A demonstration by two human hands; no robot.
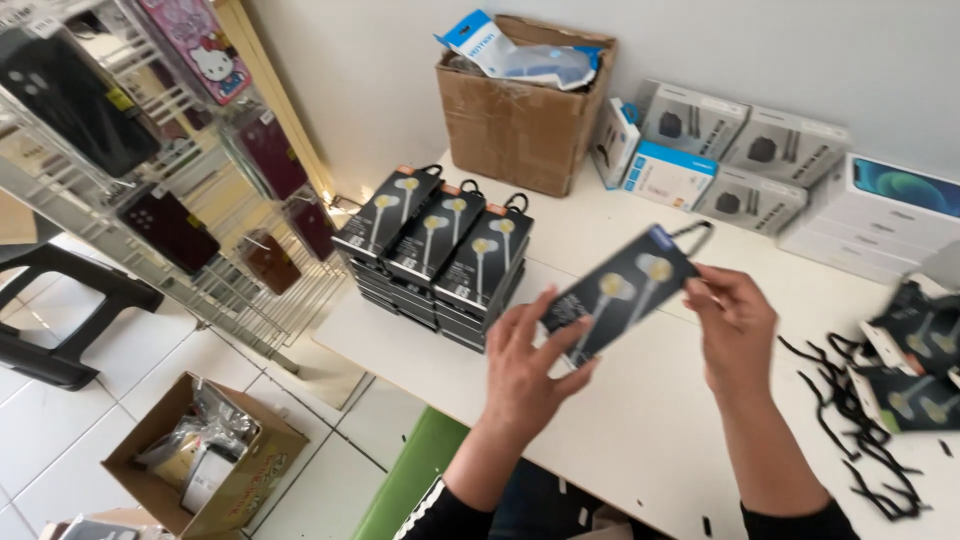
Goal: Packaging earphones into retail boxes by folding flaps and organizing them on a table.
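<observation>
- the person holds a dark earphone package (622,290) in the air over the middle of the white table (640,420), lifted clear of the top.
- the left hand (525,375) grips the lower left end of the package, thumb across the front and fingers behind; the right hand (735,325) pinches the upper right end, close to the black hanging loop (693,236).
- the package's long axis runs on a slant, from lower left to upper right; the loop end points up and away, toward the far right corner, and the printed front faces the camera.
- three neat stacks of like packages (435,255) stand near the table's left edge, loops toward the wall; a brown carton (520,110) sits at the far edge behind them.
- loose packages (915,365) and a tangle of black ties (850,420) lie by the right edge, and grey and white boxes (760,155) line the far right.
- what could go wrong, as a judgement: the grip is light and only at the two ends, so the slim card could twist out and drop.
- the stacks stand close to the left edge and could topple to the floor if bumped.
- the loop could snag on a finger.
</observation>
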